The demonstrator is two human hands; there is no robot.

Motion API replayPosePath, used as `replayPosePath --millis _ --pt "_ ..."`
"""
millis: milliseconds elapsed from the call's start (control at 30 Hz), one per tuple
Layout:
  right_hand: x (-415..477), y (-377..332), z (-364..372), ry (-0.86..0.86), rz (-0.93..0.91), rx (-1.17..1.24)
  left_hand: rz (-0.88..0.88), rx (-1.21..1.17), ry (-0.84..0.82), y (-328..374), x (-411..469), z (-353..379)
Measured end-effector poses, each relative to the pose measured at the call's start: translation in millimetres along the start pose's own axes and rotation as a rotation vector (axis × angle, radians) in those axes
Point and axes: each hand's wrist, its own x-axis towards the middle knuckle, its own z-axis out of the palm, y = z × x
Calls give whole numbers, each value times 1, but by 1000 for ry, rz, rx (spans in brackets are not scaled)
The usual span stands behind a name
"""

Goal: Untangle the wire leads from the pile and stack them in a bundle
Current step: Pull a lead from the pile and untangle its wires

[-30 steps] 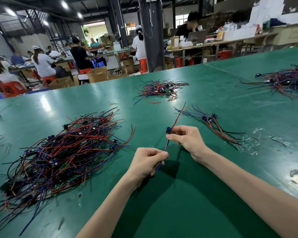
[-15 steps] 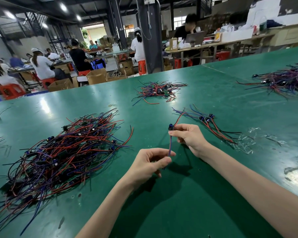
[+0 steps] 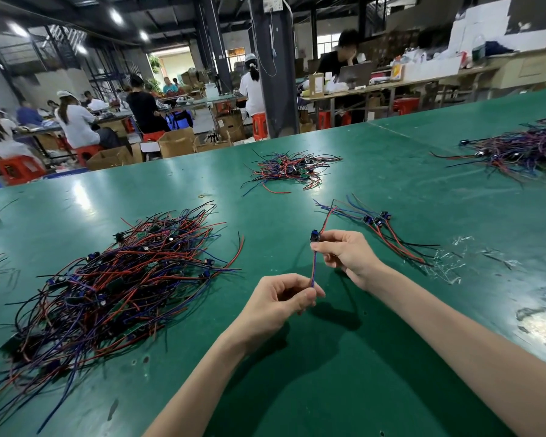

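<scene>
Spreading across most of the view, the glossy green work table (image 3: 328,389) carries everything. On its left half lies the big tangled pile of red, blue and black wire leads (image 3: 114,279), dotted with small dark parts. A second tangled heap of the same wires (image 3: 524,149) sits at the far right edge, and a smaller loose heap (image 3: 289,170) lies farther back near the middle. Just beyond the right hand, a small neat bundle of a few straightened leads (image 3: 388,230) lies flat with its blue end parts close together. A crumpled scrap of clear plastic film (image 3: 448,263) rests beside it.

Both hands are raised above the table, between pile and bundle. The right hand (image 3: 344,252) pinches a single red-and-blue wire lead (image 3: 313,266) just below its small blue end block (image 3: 314,237), its other fingers curled. The left hand (image 3: 278,302) pinches the lead's lower end between thumb and forefinger. The lead runs nearly upright and straight between the two hands.
</scene>
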Motion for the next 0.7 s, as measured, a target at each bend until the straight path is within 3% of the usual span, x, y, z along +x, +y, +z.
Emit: replayPosePath --millis 233,567,700 --pt "1 0 -1 -37 -24 -37 -123 -33 -124 1 -3 2" --pt "4 -9 -10 48 -74 105 -60 37 4 3 0 -5" --pt "1 -22 -15 -37 -156 24 -72 22 62 0 2 -13"
